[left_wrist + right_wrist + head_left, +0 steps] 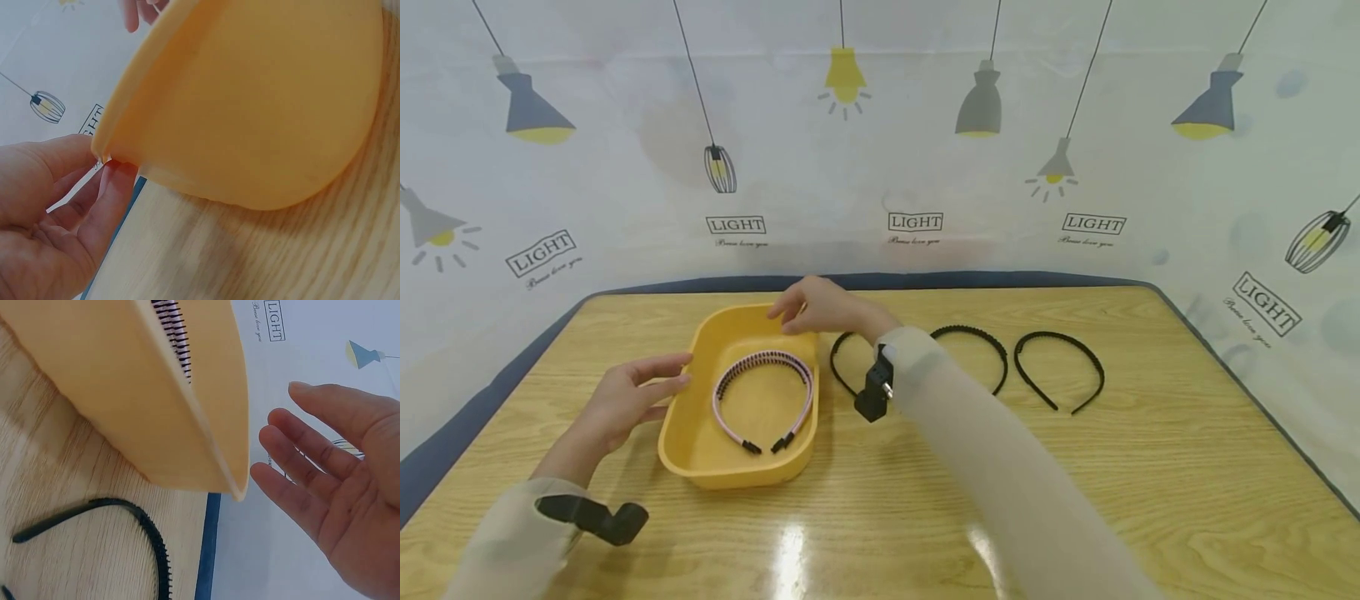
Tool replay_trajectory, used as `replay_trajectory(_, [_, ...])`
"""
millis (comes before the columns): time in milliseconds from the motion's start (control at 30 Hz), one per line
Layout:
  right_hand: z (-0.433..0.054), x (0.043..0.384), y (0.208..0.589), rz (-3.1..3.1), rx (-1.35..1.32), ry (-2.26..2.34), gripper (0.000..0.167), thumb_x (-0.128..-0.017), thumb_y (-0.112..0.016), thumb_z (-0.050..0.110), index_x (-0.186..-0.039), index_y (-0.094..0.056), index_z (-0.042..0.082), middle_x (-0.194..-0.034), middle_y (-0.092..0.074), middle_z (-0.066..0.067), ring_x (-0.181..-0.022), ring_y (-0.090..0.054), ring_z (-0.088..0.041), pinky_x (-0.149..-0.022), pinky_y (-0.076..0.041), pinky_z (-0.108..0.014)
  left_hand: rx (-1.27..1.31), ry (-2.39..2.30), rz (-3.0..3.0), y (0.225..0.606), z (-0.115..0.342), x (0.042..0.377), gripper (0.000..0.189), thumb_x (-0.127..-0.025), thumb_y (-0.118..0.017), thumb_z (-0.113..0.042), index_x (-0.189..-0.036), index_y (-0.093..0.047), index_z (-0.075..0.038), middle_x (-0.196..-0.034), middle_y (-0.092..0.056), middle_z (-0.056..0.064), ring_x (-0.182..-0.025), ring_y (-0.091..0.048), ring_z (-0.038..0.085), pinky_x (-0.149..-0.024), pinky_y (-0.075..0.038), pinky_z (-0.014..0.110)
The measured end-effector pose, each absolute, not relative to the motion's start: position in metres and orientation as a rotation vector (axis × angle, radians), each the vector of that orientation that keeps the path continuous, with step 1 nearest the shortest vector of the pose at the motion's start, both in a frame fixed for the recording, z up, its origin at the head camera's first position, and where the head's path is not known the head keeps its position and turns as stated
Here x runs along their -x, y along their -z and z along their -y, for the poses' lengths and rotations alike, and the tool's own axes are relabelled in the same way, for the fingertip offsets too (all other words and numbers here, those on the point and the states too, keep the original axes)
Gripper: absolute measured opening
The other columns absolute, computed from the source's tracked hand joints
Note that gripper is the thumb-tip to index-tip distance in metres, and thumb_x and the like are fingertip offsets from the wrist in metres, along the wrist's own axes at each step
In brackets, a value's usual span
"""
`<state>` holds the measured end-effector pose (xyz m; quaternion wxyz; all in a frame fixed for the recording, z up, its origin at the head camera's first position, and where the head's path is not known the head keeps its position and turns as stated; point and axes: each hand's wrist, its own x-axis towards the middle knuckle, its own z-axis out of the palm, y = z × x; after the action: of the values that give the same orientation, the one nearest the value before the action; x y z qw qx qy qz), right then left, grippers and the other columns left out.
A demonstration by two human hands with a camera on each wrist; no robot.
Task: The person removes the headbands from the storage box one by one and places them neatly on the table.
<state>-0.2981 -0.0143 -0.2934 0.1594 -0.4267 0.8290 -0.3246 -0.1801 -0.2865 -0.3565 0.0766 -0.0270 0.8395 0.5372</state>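
Note:
A yellow plastic basin (pixel 752 477) stands on the left half of the table. Inside it lie pink headbands (pixel 810 396) with dark comb teeth and black tips, nested together. At the basin's left side, my left hand (pixel 625 398) pinches the rim, thumb and fingers to either side of the edge in the left wrist view. My right hand (pixel 822 306) is over the far right corner with nothing in it; in the right wrist view its fingers (pixel 294 497) are loosely bent and apart from the rim.
Right of the basin lie three black headbands: one partly behind my right forearm (pixel 834 362), one in the middle (pixel 973 330) and one farther right (pixel 1060 335). A printed cloth (pixel 820 167) with lamp pictures rises behind the wooden table (pixel 1187 467).

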Motion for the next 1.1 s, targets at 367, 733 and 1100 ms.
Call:
replay_trajectory(367, [0.038,0.298,0.289,-2.322,1.197,0.936,0.029,-0.087,-0.062,0.008,-0.117,-0.063,0.005,-0.109,-0.064,-0.009,-0.09,-0.059,-0.014,-0.067,-0.051,-0.022,0.086,-1.615,-2.515,0.355,0.288,0.179,0.064,-0.089,-0.06,-0.033,-0.139,-0.036,0.001,-0.136,-0.035,0.024,-0.106,-0.049,0.01,-0.082,-0.052,0.034])
replay_trajectory(733, [0.056,0.299,0.287,-2.312,1.153,0.917,0.029,-0.087,-0.063,0.007,-0.116,-0.064,0.006,-0.111,-0.063,-0.008,-0.094,-0.058,-0.013,-0.073,-0.053,-0.029,0.088,-1.626,-2.506,0.358,0.29,0.179,0.064,-0.09,-0.059,-0.033,-0.139,-0.036,0.0,-0.137,-0.035,0.024,-0.112,-0.047,0.018,-0.082,-0.052,0.035])
replay_trajectory(1100, [0.068,0.298,0.283,-2.307,1.102,0.925,0.03,-0.086,-0.064,0.007,-0.116,-0.063,0.004,-0.109,-0.063,-0.01,-0.093,-0.057,-0.014,-0.074,-0.053,-0.03,0.098,-1.632,-2.493,0.358,0.289,0.183,0.064,-0.09,-0.059,-0.033,-0.139,-0.036,-0.001,-0.137,-0.035,0.023,-0.114,-0.047,0.021,-0.081,-0.052,0.034])
